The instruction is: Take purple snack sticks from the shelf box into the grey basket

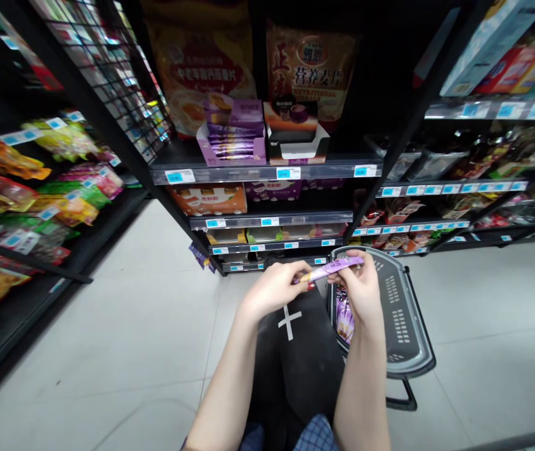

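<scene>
A slim purple stick sachet [331,269] is stretched between my two hands, held over my knees. My left hand [281,285] pinches its left, yellowish end, and my right hand [361,282] grips the right end. Below and beside my right forearm stands a grey shopping basket [396,313] with more purple packets [344,316] inside; my arm hides part of it. Ahead on the shelf, an open purple display box [232,144] holds several similar sticks. Next to it sits a dark brown display box [296,134] with a pale front.
Large cereal bags [312,72] stand behind the boxes. Lower shelves carry an orange multipack [211,199] and other cartons. Bagged snacks [74,200] fill the left rack, and more packets line the right shelves. The basket's handle [403,398] rests near the pale tiled floor [145,326].
</scene>
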`<control>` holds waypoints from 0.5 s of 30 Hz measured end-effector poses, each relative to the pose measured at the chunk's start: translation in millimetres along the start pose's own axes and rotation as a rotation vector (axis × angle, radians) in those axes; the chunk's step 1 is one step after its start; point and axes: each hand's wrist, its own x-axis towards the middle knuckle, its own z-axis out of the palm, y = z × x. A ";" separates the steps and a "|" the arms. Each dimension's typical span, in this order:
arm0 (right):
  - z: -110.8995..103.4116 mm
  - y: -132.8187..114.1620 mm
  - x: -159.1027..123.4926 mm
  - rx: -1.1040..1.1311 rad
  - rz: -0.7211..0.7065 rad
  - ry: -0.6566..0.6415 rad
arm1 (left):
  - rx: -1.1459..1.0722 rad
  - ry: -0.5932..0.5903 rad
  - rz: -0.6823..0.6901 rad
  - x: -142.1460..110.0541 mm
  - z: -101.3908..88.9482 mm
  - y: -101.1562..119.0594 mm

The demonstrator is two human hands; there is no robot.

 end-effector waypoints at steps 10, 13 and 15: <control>10.6 0.0 -0.2 -0.164 -0.269 0.174 | -0.129 0.091 0.041 14.4 33.5 17.4; 11.5 -1.6 -2.1 -0.156 -0.260 0.196 | -0.310 0.052 -0.005 14.8 36.1 17.9; 12.2 -2.5 -4.0 -0.146 -0.250 0.180 | -0.429 0.034 -0.028 16.3 37.7 17.2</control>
